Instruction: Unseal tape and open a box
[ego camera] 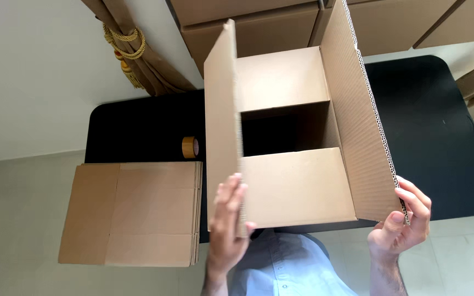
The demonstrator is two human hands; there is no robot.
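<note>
An open brown cardboard box (297,186) stands on the black table (434,126), its long side flaps raised and its two short flaps folded inward over a dark gap. My left hand (229,219) presses flat against the outside of the left flap (221,115). My right hand (401,222) grips the near corner of the right flap (357,109), thumb on its corrugated edge.
A stack of flattened cardboard boxes (133,214) overhangs the table's near left edge. A roll of brown tape (190,147) stands behind it. More cardboard boxes (270,24) are stacked beyond the table. A tied curtain (133,49) hangs at the back left.
</note>
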